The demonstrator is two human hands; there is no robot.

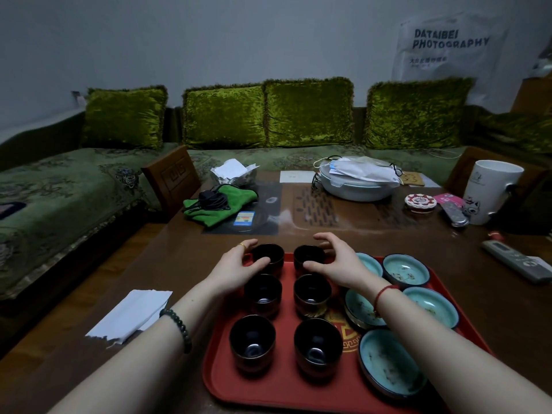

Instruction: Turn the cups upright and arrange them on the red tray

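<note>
Table [179, 258]: brown, glossy wood; carries the tray at its near edge.

Red tray [277, 392]: rectangular plastic with rounded corners, a raised rim and a gold emblem partly hidden in the middle.

Saucers, five: teal glaze inside, dark rims, clustered on the tray's right half; nearest one [388, 363] is tilted against its neighbour.

Left hand [239, 264]: thumb and fingers curled round the far-left cup [270, 253], gripping it.

Right hand [337, 264]: thumb and arched fingers curled round the far-right cup [309, 253].

Cups, six: small, dark, glossy and handleless. All stand upright, mouths up, on the tray's left half in two columns of three. The middle pair [263, 294] [312, 295] and near pair [252, 343] [318, 348] stand free.
</note>
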